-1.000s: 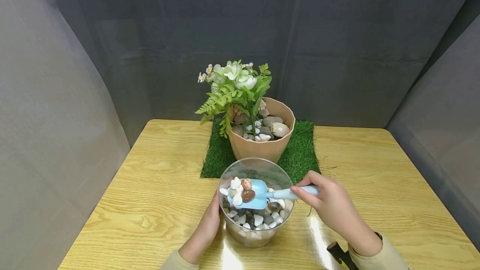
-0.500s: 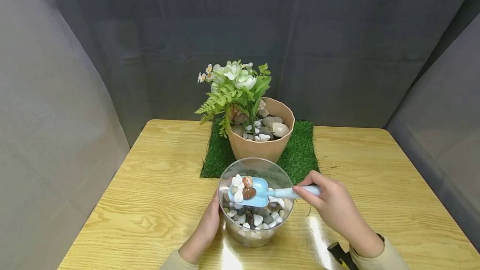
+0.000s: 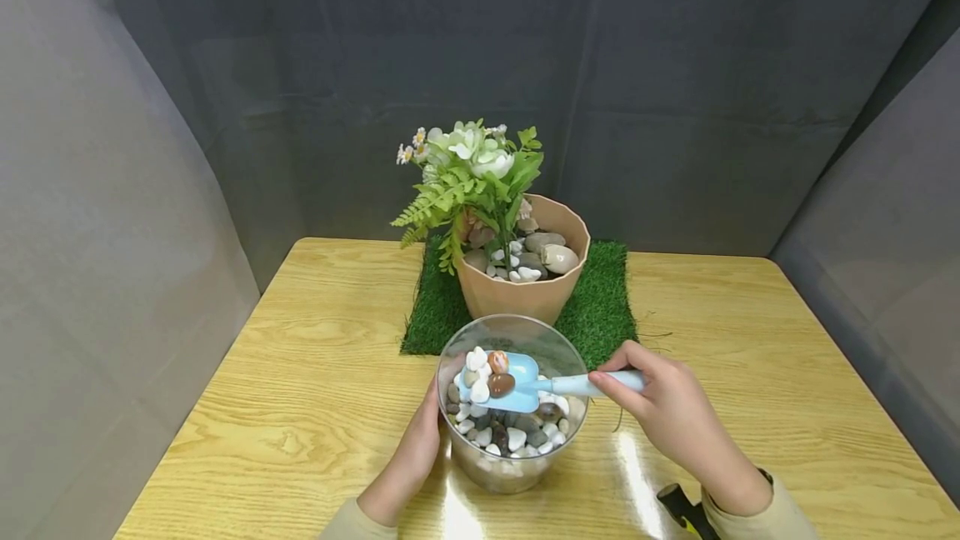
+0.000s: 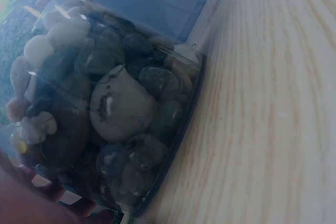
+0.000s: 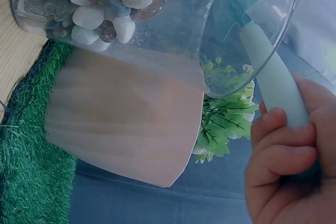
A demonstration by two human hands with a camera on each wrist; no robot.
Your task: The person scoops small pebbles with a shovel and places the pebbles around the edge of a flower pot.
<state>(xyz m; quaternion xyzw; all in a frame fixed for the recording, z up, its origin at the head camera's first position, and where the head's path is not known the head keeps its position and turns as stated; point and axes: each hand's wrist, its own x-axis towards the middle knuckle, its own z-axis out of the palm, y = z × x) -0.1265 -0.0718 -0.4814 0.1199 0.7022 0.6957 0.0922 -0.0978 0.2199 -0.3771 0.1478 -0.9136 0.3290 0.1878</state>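
Observation:
A clear round container (image 3: 510, 473) stands on the table, partly filled with grey, white and brown pebbles (image 3: 516, 440). Flat against its left side rests my left hand (image 3: 417, 440), its fingers partly behind the wall; in the left wrist view the fingers (image 4: 47, 187) touch the outside. My right hand (image 3: 671, 402) grips the handle of a light blue shovel (image 3: 525, 394). The shovel's blade is held over the container's mouth, below the rim, carrying several white stones (image 3: 477, 377) and two brown ones (image 3: 500, 385). In the right wrist view, fingers curl round the shovel handle (image 5: 275, 77).
Behind the container, a peach flowerpot (image 3: 517, 298) with stones, white flowers and green leaves (image 3: 468, 177) sits on a green turf mat (image 3: 600, 315). A dark-headed tool (image 3: 678, 507), partly hidden, lies by the right wrist. Grey curtains (image 3: 675, 107) enclose the wooden table (image 3: 315, 340).
The shovel blade has risen slightly and shifted a little right, with the stones still on it. My left hand and the container look unmoved.

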